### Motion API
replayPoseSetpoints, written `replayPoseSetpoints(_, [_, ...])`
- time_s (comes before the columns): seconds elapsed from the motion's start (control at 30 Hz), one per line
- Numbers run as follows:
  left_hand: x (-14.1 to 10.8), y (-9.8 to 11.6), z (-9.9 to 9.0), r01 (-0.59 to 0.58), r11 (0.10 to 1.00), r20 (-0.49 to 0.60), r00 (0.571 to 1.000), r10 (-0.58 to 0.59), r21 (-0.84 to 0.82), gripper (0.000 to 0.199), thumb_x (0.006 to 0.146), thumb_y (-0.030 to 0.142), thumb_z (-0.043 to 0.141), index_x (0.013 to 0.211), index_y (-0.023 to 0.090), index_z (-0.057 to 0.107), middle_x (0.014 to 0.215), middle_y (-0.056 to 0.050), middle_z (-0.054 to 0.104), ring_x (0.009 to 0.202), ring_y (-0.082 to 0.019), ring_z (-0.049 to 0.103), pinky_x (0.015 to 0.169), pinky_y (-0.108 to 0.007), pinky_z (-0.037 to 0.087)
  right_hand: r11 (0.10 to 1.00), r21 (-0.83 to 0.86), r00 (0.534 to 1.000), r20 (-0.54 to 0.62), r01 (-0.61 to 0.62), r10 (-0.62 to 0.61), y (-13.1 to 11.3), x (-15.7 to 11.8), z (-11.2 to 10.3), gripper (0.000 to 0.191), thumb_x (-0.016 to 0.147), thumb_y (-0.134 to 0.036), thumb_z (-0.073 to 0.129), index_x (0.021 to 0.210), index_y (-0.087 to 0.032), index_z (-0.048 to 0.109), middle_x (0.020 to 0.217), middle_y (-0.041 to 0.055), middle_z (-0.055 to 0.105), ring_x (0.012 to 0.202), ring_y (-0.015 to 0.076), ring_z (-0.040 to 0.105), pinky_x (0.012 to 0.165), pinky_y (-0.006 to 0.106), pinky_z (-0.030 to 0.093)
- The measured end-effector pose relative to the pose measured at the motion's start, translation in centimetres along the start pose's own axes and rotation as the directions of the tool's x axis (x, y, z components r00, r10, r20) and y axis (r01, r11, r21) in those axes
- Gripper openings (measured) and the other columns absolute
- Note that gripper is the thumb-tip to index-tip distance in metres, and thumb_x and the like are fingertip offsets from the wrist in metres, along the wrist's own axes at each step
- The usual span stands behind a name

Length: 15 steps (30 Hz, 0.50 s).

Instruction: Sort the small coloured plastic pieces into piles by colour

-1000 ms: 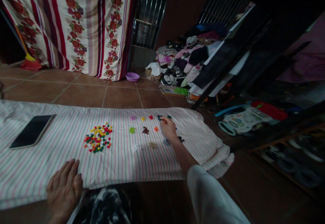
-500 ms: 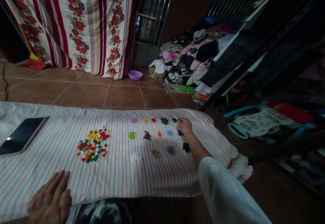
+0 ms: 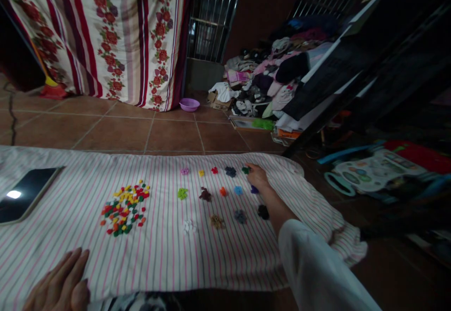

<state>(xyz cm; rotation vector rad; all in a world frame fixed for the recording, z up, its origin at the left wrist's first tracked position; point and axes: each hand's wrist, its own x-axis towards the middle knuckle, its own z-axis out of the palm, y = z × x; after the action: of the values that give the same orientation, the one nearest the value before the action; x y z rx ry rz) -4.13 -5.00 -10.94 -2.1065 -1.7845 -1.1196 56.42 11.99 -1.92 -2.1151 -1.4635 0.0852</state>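
Observation:
My left hand (image 3: pixel 58 283) lies flat on the striped cloth (image 3: pixel 158 254) at the lower left, fingers stretched out and holding nothing. Reaching far to the right, my right hand (image 3: pixel 258 177) has its fingertips at a small dark green pile (image 3: pixel 245 170). Its fingers look drawn together, and whatever is between them is too small to make out. A purple pile (image 3: pixel 254 189) sits partly hidden beside that hand. Small one-colour piles lie in rows, among them dark grey (image 3: pixel 230 172), red (image 3: pixel 214 170), light blue (image 3: pixel 238 190), black (image 3: pixel 262 212), tan (image 3: pixel 216 221) and white (image 3: pixel 189 227).
A mixed heap of small coloured pieces (image 3: pixel 125 207) lies left of the rows. Farther left is a phone or tablet (image 3: pixel 26 196). Beyond the cloth, a purple basin (image 3: pixel 189 104) and a clothes heap (image 3: pixel 260 78) are on the tiled floor. A toy panel (image 3: pixel 377 170) stands right.
The view has shifted slightly. My right hand stays by the dark green pile, its fingertips now a little more over it. My left hand remains flat on the cloth.

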Motion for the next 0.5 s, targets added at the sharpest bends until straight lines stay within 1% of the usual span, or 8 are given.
replayPoseSetpoints(0.07, [-0.2, -0.3, 0.2, -0.035, 0.999, 0.000, 0.999, 0.035, 0.022, 0.069, 0.080, 0.036, 0.043, 0.147, 0.047, 0.030, 0.139, -0.005, 0.055, 0.123, -0.034, 0.055, 0.100, -0.060, 0.042, 0.996, 0.038, 0.997, 0.018, -0.081, 0.081, 0.1, -0.1, -0.3, 0.045, 0.070, -0.004, 0.049, 0.105, -0.021, 0.072, 0.106, 0.0075, 0.073, 0.105, 0.0238, 0.066, 0.099, 0.040, 0.050])
replayPoseSetpoints(0.17, [-0.4, -0.5, 0.2, -0.054, 0.997, 0.015, 0.998, 0.054, 0.048, 0.070, 0.080, 0.036, 0.042, 0.148, 0.045, 0.027, 0.141, -0.006, 0.053, 0.125, -0.034, 0.054, 0.101, -0.058, 0.042, 0.982, 0.133, 0.991, 0.029, -0.136, 0.133, -0.1, -0.3, -0.5, 0.045, 0.073, -0.007, 0.049, 0.110, -0.021, 0.070, 0.107, 0.0075, 0.073, 0.105, 0.0231, 0.067, 0.099, 0.041, 0.051])
replayPoseSetpoints(0.27, [-0.3, -0.3, -0.1, -0.047, 0.997, 0.030, 0.999, 0.046, 0.055, 0.070, 0.081, 0.037, 0.042, 0.148, 0.046, 0.025, 0.142, -0.004, 0.053, 0.126, -0.032, 0.053, 0.102, -0.057, 0.041, 0.960, 0.240, 0.990, 0.030, -0.141, 0.137, -0.3, -0.5, -0.4, 0.048, 0.073, -0.008, 0.047, 0.115, -0.022, 0.067, 0.109, 0.0070, 0.073, 0.106, 0.0203, 0.067, 0.100, 0.039, 0.050])
replayPoseSetpoints(0.33, [0.0, -0.1, -0.2, -0.047, 0.997, 0.024, 0.999, 0.046, 0.056, 0.070, 0.081, 0.037, 0.042, 0.148, 0.048, 0.025, 0.139, -0.003, 0.056, 0.126, -0.031, 0.053, 0.101, -0.057, 0.042, 0.948, 0.288, 0.991, 0.037, -0.136, 0.131, -0.4, -0.5, -0.2, 0.049, 0.073, -0.008, 0.046, 0.115, -0.022, 0.066, 0.109, 0.0062, 0.073, 0.107, 0.0193, 0.066, 0.100, 0.038, 0.050])
replayPoseSetpoints(0.43, [0.5, 0.5, -0.3, -0.056, 0.997, -0.022, 0.998, 0.057, 0.049, 0.069, 0.081, 0.037, 0.042, 0.147, 0.049, 0.027, 0.132, -0.002, 0.061, 0.123, -0.031, 0.055, 0.099, -0.056, 0.044, 0.946, 0.295, 0.991, 0.043, -0.135, 0.129, -0.5, -0.4, -0.2, 0.053, 0.070, -0.005, 0.046, 0.116, -0.023, 0.065, 0.109, 0.0058, 0.073, 0.106, 0.0200, 0.067, 0.099, 0.040, 0.051])
replayPoseSetpoints(0.5, [1.0, 1.0, -0.5, -0.072, 0.996, -0.043, 0.996, 0.074, 0.046, 0.069, 0.081, 0.037, 0.043, 0.147, 0.048, 0.027, 0.132, -0.002, 0.061, 0.121, -0.032, 0.057, 0.097, -0.057, 0.045, 0.955, 0.276, 0.994, 0.027, -0.109, 0.106, -0.6, -0.5, -0.5, 0.055, 0.070, -0.003, 0.045, 0.118, -0.021, 0.065, 0.112, 0.0068, 0.072, 0.107, 0.0201, 0.067, 0.099, 0.040, 0.051])
